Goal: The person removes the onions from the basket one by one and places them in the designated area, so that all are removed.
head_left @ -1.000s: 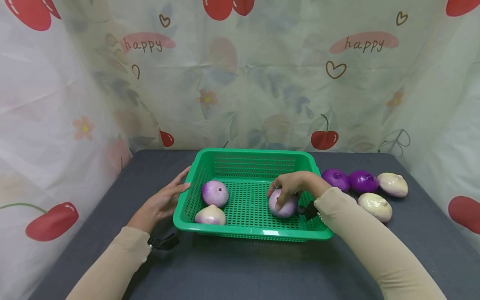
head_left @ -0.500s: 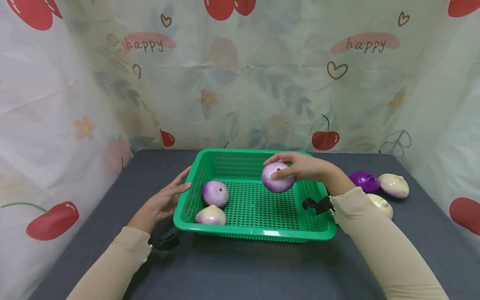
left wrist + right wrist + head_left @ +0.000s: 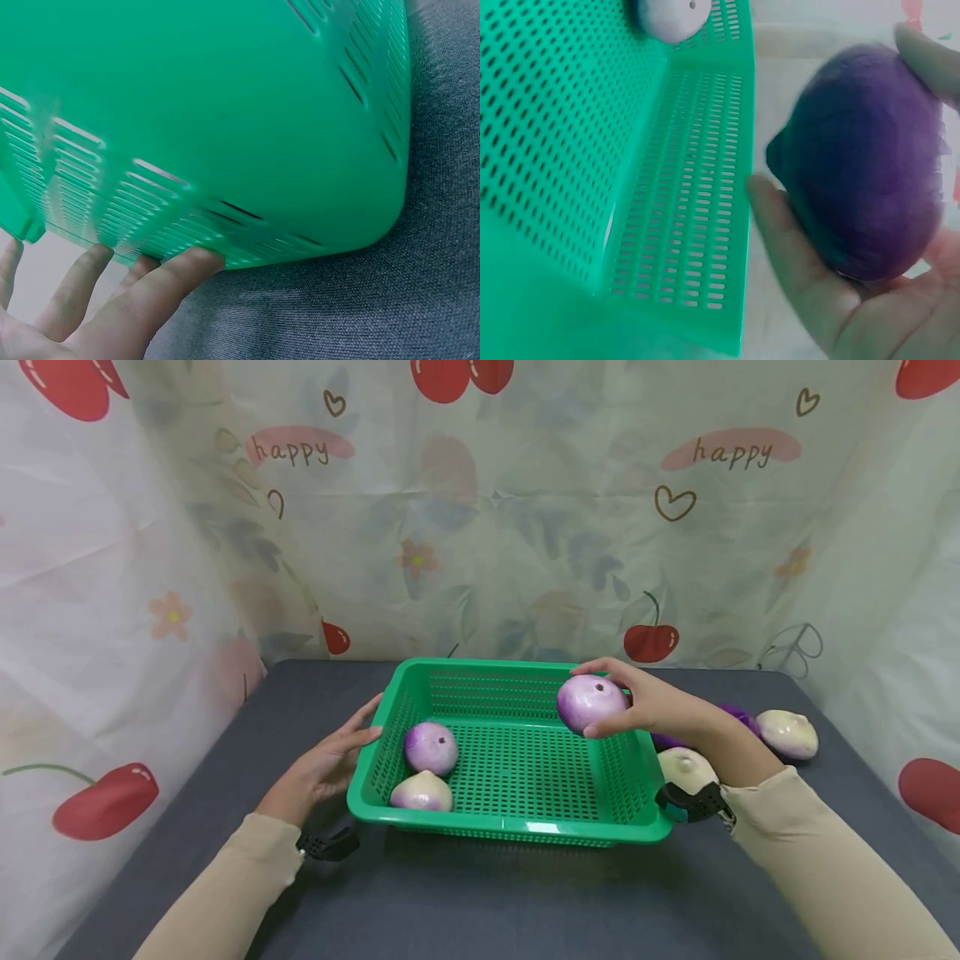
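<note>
My right hand holds a purple onion above the right part of a green plastic basket. In the right wrist view, thumb and fingers curl round that onion, clear of the basket's wall. My left hand touches the basket's left side with its fingertips; in the left wrist view its fingers lie fairly straight against the slotted wall. Inside the basket at the left sit a pale purple onion and a whitish, pointed onion.
Right of the basket lie several more onions, among them a white onion, a dark purple onion and a pale onion; my right forearm hides some of them. A dark grey cloth covers the table. A printed curtain surrounds it.
My right hand has lifted the purple onion off the basket's floor and carried it up, then to the right. The left hand has stayed at the basket's side.
</note>
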Demonstrator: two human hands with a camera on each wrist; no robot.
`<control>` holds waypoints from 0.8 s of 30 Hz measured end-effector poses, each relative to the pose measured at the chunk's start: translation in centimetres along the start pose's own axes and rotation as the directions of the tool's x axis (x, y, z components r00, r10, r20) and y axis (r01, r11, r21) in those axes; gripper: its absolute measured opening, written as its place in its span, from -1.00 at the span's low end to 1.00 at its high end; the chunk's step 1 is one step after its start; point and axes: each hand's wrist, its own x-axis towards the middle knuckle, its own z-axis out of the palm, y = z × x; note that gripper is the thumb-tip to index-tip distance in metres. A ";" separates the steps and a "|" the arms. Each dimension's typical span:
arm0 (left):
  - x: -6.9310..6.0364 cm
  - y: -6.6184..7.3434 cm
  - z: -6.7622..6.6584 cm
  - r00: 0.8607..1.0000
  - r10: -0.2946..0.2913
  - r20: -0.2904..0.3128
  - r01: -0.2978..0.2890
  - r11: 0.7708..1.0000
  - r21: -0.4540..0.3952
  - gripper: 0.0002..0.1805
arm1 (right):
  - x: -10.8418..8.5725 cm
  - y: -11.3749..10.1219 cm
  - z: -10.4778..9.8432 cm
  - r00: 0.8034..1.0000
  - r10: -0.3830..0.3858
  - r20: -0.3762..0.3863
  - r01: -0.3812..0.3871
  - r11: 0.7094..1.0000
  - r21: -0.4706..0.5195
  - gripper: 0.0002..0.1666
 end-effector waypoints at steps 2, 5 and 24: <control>-0.1 0.1 0.1 1.000 -0.002 -0.004 0.002 1.000 0.000 -0.25 | -0.7 0.1 -0.1 0.999 0.014 -0.040 -0.014 1.000 0.006 -0.08; -0.1 0.2 0.2 1.000 -0.006 -0.006 0.006 1.000 -0.006 -0.25 | -2.0 0.2 -0.4 0.994 0.025 -0.104 -0.027 1.000 -0.010 -0.07; -0.2 0.3 0.6 0.999 -0.028 -0.025 0.027 0.999 -0.035 -0.26 | -8.4 4.4 -3.3 0.934 -0.022 -0.358 0.055 0.995 0.082 -0.34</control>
